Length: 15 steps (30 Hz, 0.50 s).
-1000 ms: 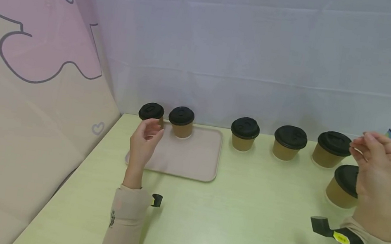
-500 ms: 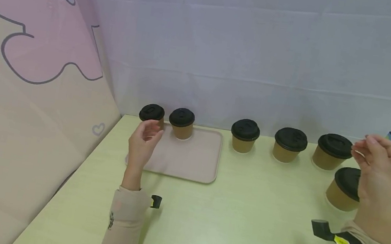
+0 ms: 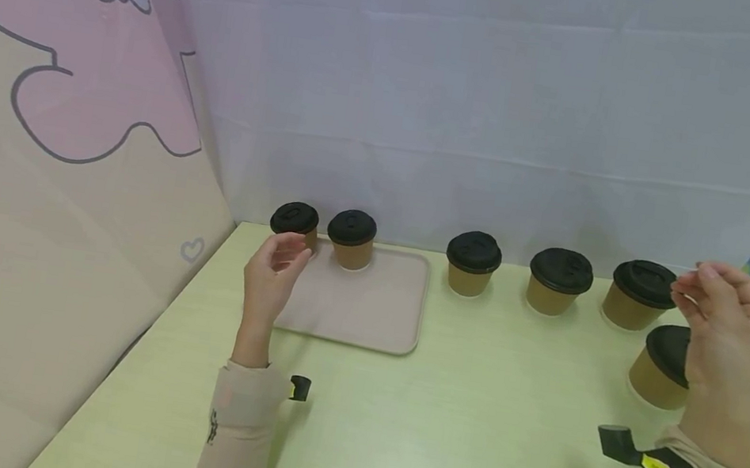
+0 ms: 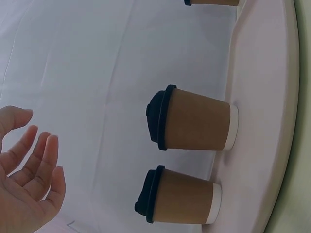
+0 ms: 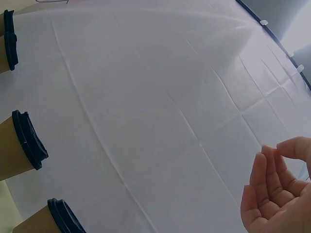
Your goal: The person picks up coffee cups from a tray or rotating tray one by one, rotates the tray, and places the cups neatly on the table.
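Note:
My left hand (image 3: 271, 275) hovers above the left part of a pinkish tray (image 3: 371, 313), fingers loosely curved and holding nothing. Two brown paper coffee cups with black lids, a left one (image 3: 294, 217) and a right one (image 3: 351, 247), stand upright at the tray's back; the hand partly hides the left one. In the left wrist view, a gap shows between the left thumb and fingers (image 4: 50, 150). Over at the right, my right hand (image 3: 728, 356) is raised with bent fingers, thumb near the fingertips, nothing held. It partly covers the front-right lidded cup (image 3: 660, 370).
Three more lidded cups stand along the table's back: one right of the tray (image 3: 471, 264), one in the middle (image 3: 557, 284) and one farther right (image 3: 635, 299). A pale cloth wall (image 3: 435, 114) rises directly behind. Printed cloth (image 3: 93, 242) borders the left side.
The head view has shifted slightly, so the scene sits a little lower and farther right. Both hands keep nearly the same pose, and the cups and tray stay in place.

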### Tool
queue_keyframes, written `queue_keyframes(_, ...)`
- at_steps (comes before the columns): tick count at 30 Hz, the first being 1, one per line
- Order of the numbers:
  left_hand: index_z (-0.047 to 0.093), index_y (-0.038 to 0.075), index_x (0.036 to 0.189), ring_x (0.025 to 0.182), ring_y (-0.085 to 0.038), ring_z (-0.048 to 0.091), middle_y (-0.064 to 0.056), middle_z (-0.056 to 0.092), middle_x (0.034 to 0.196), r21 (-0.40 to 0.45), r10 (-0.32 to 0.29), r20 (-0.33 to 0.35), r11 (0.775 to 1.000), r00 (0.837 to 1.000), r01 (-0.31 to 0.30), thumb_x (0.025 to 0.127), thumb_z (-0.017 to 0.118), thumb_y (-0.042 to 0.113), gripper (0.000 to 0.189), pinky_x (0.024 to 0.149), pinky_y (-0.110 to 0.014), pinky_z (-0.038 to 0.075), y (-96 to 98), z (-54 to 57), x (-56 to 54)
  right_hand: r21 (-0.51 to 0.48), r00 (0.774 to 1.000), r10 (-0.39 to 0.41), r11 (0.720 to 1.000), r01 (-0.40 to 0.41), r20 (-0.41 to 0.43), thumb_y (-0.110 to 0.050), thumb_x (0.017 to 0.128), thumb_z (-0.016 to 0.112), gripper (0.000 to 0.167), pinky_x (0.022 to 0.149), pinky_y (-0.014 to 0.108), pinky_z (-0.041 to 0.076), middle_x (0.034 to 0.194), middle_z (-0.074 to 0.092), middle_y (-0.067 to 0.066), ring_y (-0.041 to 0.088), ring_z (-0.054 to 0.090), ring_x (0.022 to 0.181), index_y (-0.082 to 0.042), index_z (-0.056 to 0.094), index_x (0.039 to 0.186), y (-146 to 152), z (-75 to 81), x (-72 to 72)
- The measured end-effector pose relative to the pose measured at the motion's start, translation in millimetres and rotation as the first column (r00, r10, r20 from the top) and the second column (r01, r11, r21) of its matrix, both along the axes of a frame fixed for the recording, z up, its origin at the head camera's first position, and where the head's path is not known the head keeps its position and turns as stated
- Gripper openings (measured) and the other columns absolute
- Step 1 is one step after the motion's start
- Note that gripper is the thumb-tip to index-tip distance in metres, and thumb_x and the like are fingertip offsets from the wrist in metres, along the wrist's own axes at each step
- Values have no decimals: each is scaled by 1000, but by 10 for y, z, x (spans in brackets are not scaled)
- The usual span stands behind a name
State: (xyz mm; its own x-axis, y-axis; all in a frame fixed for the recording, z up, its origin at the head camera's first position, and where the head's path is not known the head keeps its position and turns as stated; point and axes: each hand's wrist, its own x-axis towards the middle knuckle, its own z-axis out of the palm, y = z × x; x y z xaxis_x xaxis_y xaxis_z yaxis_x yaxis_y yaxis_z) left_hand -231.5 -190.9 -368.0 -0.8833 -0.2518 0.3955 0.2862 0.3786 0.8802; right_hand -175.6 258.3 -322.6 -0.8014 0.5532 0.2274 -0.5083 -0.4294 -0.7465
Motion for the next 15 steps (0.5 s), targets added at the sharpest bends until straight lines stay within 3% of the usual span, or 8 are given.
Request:
queue_keyframes(3,60,2,111,92,-19,58,-13,63,104,4,-8,-14,1000,1000,8,85,65,13,29,85,-35,45,-3,16,9,24,1000,5,1000,-5,-1,-6,78,70,19,64,18,52,76,63,9,15,61,66,6,61,89,-16,7,13)
queue_keyframes(7,60,1,109,90,-18,58,-13,64,102,16,0,-39,1000,999,0,85,65,12,27,84,-33,45,-24,41,39,72,994,111,991,-109,-21,-5,82,66,11,67,17,52,76,64,7,14,63,68,3,62,89,-85,1,18)
queue_keyframes(10,61,2,108,89,-15,57,-13,64,102,22,12,-44,1000,999,-11,85,65,13,26,82,-26,46,-50,58,64,139,982,189,973,-184,-17,-4,85,62,7,68,16,52,77,65,5,12,63,70,1,62,89,-186,-15,8)
queue_keyframes(15,62,2,108,85,-6,57,-13,64,102,51,30,-36,998,999,-29,85,65,13,26,78,-15,44,-62,137,132,293,979,198,935,-202,44,-7,86,61,3,68,13,50,79,65,-2,7,63,73,-5,64,88,-483,-81,-63)
